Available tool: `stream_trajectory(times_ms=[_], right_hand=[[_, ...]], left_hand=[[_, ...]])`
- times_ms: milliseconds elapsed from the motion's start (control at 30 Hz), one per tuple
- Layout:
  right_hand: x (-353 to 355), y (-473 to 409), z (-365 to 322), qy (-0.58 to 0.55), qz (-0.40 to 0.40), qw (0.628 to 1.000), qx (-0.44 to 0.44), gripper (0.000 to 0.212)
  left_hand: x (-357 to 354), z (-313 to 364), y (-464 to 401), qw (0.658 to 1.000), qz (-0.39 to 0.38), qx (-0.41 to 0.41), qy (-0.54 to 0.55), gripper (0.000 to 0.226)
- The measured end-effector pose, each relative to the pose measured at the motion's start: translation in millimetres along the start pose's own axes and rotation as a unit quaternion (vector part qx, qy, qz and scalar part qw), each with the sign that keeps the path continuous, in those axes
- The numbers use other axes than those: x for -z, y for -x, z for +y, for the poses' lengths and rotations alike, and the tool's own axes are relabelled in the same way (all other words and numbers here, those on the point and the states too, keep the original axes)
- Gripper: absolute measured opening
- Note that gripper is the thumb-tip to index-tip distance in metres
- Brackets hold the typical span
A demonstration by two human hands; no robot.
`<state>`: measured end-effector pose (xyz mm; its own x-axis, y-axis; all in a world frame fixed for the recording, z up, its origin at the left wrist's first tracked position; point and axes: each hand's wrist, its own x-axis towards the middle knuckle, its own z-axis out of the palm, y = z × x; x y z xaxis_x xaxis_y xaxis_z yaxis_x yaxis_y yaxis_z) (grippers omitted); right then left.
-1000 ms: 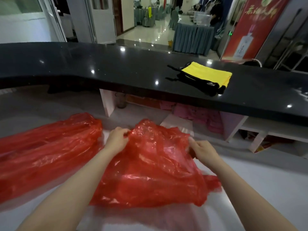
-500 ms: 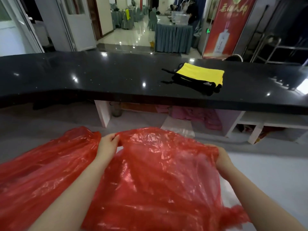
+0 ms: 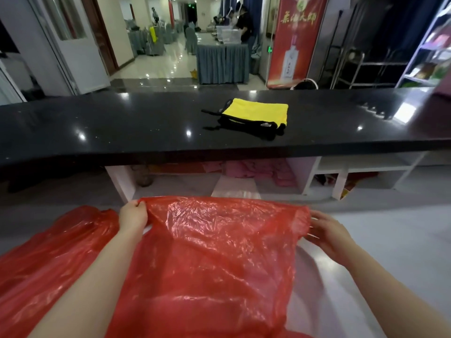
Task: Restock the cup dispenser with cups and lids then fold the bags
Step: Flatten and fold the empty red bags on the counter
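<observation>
Both hands are well apart here, each at one far corner of a red plastic bag (image 3: 214, 259) that's stretched out flat between them over the white table (image 3: 400, 242). The left hand (image 3: 133, 215) pinches the far left corner with fingers curled over the edge. The right hand (image 3: 327, 230) is at the far right corner, but the fingers look fairly straight and a bit blurry, so I honestly can't tell if it's pinching the plastic or just touching it. The near end of the bag runs off the bottom of the frame, so how long it is stays hidden.

To the left there's a second red bag (image 3: 48, 259), crumpled, partly under the left forearm and cut off at the left edge.

Farther away sits a black counter (image 3: 122, 128) with a folded yellow and black cloth thing (image 3: 256, 115) on it, straps trailing left. Under the counter, the shelves hold some pink stuff (image 3: 253, 169) that's too dim to make out. Way at the back stands a red banner (image 3: 295, 37), and a person stands by a skirted table, too small for detail.
</observation>
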<state>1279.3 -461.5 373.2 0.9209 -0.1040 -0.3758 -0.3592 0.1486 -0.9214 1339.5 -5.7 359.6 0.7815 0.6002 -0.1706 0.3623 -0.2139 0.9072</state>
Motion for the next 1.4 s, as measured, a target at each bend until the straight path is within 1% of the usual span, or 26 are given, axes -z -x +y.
stream_trajectory(times_ms=[67, 100, 167, 267, 333, 400, 467, 500, 567, 700, 767, 800, 833, 867, 900, 933, 967, 1000, 1067, 1133, 1200, 1233, 1267, 1333, 1367, 1400], right_hand=[[7.9, 10.5, 14.8, 0.129, -0.044, 0.990, 0.024, 0.048], [7.8, 15.9, 21.8, 0.185, -0.060, 0.980, 0.038, 0.050], [0.9, 21.8, 33.2, 0.263, -0.061, 0.960, 0.071, 0.043], [-12.3, 18.4, 37.0, 0.324, 0.033, 0.940, 0.102, 0.018], [-10.6, 9.4, 37.8, 0.334, 0.096, 0.932, 0.102, 0.018], [0.9, -0.2, 37.0, 0.267, 0.126, 0.952, 0.076, 0.026], [18.9, -7.8, 33.3, 0.138, 0.155, 0.978, -0.006, 0.028], [28.8, -10.6, 31.0, 0.082, 0.175, 0.980, -0.048, 0.024], [48.0, -16.8, 26.5, -0.005, 0.208, 0.973, -0.096, 0.014], [64.0, -32.3, 7.3, -0.148, 0.225, 0.957, -0.111, 0.018], [68.0, -40.8, -2.2, -0.164, 0.213, 0.958, -0.102, 0.019], [70.7, -44.0, -7.1, -0.150, 0.199, 0.964, -0.092, 0.018], [74.8, -46.9, -11.7, -0.100, 0.189, 0.974, -0.069, 0.017], [80.2, -48.6, -16.2, 0.004, 0.182, 0.983, -0.036, 0.016], [86.6, -49.6, -20.3, 0.157, 0.177, 0.972, 0.007, 0.016], [92.6, -49.5, -24.2, 0.311, 0.171, 0.933, 0.049, 0.017], [97.0, -49.5, -28.1, 0.431, 0.162, 0.885, 0.075, 0.020], [99.9, -49.7, -31.3, 0.511, 0.144, 0.842, 0.090, 0.022], [102.3, -55.3, -33.9, 0.618, 0.120, 0.770, 0.101, 0.021], [100.4, -61.3, -34.6, 0.664, 0.121, 0.734, 0.078, 0.016], [96.1, -64.4, -32.6, 0.665, 0.130, 0.733, 0.060, 0.013], [93.7, -64.9, -30.0, 0.644, 0.134, 0.750, 0.065, 0.012], [91.5, -65.5, -25.6, 0.614, 0.130, 0.774, 0.081, 0.019], [83.1, -60.8, -15.2, 0.542, 0.114, 0.824, 0.116, 0.057], [77.5, -56.6, -10.6, 0.514, 0.126, 0.839, 0.126, 0.072], [72.5, -53.5, -6.5, 0.495, 0.149, 0.845, 0.136, 0.082]], left_hand=[[-5.9, -3.2, 4.9, 1.000, 0.006, -0.011, -0.016, 0.025], [-8.2, -4.2, 7.6, 0.999, 0.013, -0.016, -0.028, 0.025], [-12.0, -5.9, 11.9, 0.999, 0.023, -0.014, -0.044, 0.026], [-17.7, -6.0, 17.1, 0.999, 0.020, 0.004, -0.037, 0.026], [-18.5, -4.2, 19.2, 0.999, 0.018, 0.010, -0.036, 0.026], [-16.0, -4.3, 17.6, 0.999, 0.014, 0.018, -0.033, 0.025], [-10.9, -5.1, 17.1, 0.999, 0.014, 0.021, -0.036, 0.027], [-8.0, -5.7, 18.3, 0.999, 0.015, 0.020, -0.037, 0.027], [-3.4, -5.4, 22.5, 0.999, 0.021, 0.011, -0.036, 0.028], [-1.2, 0.2, 29.2, 0.999, 0.028, 0.000, -0.044, 0.023], [-1.6, 5.6, 28.3, 0.998, 0.029, -0.003, -0.054, 0.020], [-1.3, 9.1, 27.6, 0.998, 0.031, -0.008, -0.059, 0.019], [-0.1, 12.2, 26.2, 0.997, 0.035, -0.018, -0.066, 0.019], [2.4, 14.8, 25.0, 0.995, 0.042, -0.033, -0.083, 0.020], [5.5, 16.6, 23.5, 0.991, 0.050, -0.054, -0.112, 0.022], [9.6, 18.1, 23.0, 0.985, 0.055, -0.078, -0.147, 0.023], [13.5, 18.7, 22.5, 0.976, 0.054, -0.104, -0.182, 0.023], [16.9, 19.2, 22.3, 0.967, 0.050, -0.128, -0.214, 0.023], [20.5, 20.8, 22.6, 0.946, 0.042, -0.172, -0.270, 0.023], [19.2, 22.5, 24.0, 0.927, 0.038, -0.200, -0.314, 0.023], [16.7, 21.9, 26.2, 0.920, 0.040, -0.205, -0.331, 0.023], [15.7, 20.0, 27.2, 0.922, 0.045, -0.202, -0.327, 0.023], [14.8, 17.3, 28.7, 0.929, 0.053, -0.190, -0.313, 0.022], [10.6, 12.8, 33.9, 0.952, 0.073, -0.141, -0.261, 0.023], [7.0, 11.6, 38.0, 0.962, 0.079, -0.118, -0.233, 0.026], [2.5, 11.0, 42.5, 0.968, 0.077, -0.108, -0.212, 0.031]])
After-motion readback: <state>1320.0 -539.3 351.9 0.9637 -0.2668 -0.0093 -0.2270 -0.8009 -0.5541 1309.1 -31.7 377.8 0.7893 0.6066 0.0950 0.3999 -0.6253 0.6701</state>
